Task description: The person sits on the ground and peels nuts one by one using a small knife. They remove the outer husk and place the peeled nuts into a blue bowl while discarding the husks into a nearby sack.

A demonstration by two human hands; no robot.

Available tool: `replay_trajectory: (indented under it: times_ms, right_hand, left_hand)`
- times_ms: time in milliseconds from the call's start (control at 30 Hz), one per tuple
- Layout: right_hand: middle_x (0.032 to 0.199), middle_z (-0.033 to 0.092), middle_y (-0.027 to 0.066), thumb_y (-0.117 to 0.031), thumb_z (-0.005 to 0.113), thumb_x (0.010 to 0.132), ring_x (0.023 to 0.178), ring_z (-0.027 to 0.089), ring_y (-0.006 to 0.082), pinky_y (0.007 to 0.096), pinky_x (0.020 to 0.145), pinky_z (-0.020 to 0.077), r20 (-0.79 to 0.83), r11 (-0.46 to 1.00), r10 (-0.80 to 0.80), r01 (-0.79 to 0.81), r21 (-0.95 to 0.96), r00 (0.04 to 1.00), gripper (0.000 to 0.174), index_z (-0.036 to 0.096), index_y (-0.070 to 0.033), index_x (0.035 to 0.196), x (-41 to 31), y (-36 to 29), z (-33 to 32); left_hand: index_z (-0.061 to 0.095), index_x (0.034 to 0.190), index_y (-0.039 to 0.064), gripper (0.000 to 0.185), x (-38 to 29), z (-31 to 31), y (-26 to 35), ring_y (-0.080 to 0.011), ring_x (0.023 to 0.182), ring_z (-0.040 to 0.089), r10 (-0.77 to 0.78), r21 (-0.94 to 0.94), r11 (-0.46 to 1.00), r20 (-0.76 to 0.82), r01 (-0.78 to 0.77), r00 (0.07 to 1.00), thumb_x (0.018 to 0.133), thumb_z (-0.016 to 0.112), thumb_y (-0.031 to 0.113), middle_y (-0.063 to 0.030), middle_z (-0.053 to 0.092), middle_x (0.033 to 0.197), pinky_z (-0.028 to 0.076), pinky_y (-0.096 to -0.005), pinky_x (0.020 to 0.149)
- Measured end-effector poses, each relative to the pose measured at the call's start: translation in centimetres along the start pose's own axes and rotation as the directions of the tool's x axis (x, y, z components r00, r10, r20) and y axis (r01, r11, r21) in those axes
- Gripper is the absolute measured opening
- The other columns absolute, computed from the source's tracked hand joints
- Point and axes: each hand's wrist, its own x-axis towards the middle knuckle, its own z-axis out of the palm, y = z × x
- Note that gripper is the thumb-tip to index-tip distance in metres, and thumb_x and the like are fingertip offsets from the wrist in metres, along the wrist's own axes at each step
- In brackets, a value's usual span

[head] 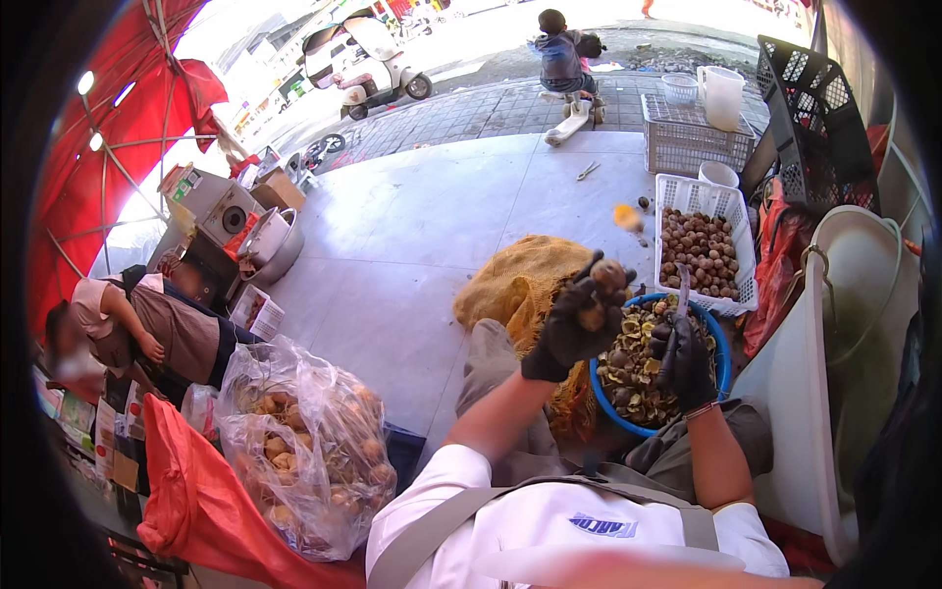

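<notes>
My left hand (570, 324), in a black glove, holds a brown walnut (609, 275) in its fingers; another brown lump, apparently a second nut, rests in the palm. To the right, my gloved right hand (684, 361) grips a knife (684, 286) with its blade pointing up. Below both hands stands a blue basin (725, 357) filled with greenish-brown husk pieces (625, 390). A yellow-brown mesh sack (508, 276) lies beside the left hand, its contents hidden. Beyond the basin, a white plastic crate (749, 261) contains several brown walnuts (699, 250).
A large pale tub (787, 383) borders my right side. Black crates (817, 125) lean behind it. At left sit a clear plastic bag (309, 442) of brown produce and a person (162, 316). Pliers (587, 171) lie on the floor. Another person (563, 59) sits on a small scooter.
</notes>
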Motion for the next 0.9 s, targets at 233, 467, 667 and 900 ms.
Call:
replay_trajectory:
  times_ms: [233, 467, 667, 900]
  right_hand:
    - [0.095, 0.056, 0.0167, -0.015, 0.051, 0.092, 0.078, 0.056, 0.0269, 0.0344, 0.067, 0.0477, 0.682, -0.452, -0.536, 0.513, -0.730, 0.498, 0.038, 0.046, 0.004, 0.125, -1.6, -0.8, 0.7]
    - [0.103, 0.057, 0.0177, -0.012, 0.052, 0.091, 0.092, 0.058, 0.0281, 0.0376, 0.075, 0.0481, 0.682, -0.313, -0.442, 0.612, -0.726, 0.582, 0.033, 0.050, -0.001, 0.122, -1.1, 0.2, -0.1]
    - [0.079, 0.059, 0.0010, -0.026, 0.051, 0.096, 0.072, 0.054, 0.0066, 0.0275, 0.062, 0.0455, 0.088, 0.878, -0.075, 0.107, -0.466, 0.993, 0.027, 0.058, -0.002, 0.108, -0.6, 2.2, -0.8]
    - [0.090, 0.065, 0.0136, -0.024, 0.061, 0.089, 0.079, 0.065, 0.0250, 0.0349, 0.066, 0.0494, 0.182, 0.485, -0.212, 0.265, -0.833, 0.960, 0.037, 0.054, -0.004, 0.119, -2.6, 0.7, 3.7]
  left_hand:
    - [0.037, 0.139, 0.008, 0.054, -1.1, -4.7, -4.1, -0.0148, 0.104, 0.055, -0.094, 0.798, 0.586, -0.107, 0.142, 0.990, 0.090, 0.058, 0.011, -0.0062, 0.054, 0.119, 0.048, -0.0289, 0.084]
    - [0.036, 0.139, 0.006, 0.055, -1.0, -3.5, -5.4, -0.0138, 0.110, 0.052, 0.011, 0.926, 0.363, -0.116, 0.104, 0.993, 0.092, 0.060, 0.018, -0.0075, 0.052, 0.124, 0.046, -0.0297, 0.092]
    - [0.044, 0.129, 0.005, 0.042, -0.9, -5.8, -5.5, -0.0154, 0.091, 0.056, -0.046, 0.584, 0.773, -0.342, 0.250, 0.939, 0.092, 0.059, 0.016, -0.0042, 0.055, 0.106, 0.048, -0.0288, 0.082]
    - [0.063, 0.092, 0.005, 0.018, -1.6, -8.7, -2.7, -0.0334, 0.088, 0.055, 0.147, 0.722, -0.620, 0.493, -0.308, 0.858, 0.076, 0.063, 0.013, -0.0114, 0.057, 0.089, 0.044, -0.0423, 0.082]
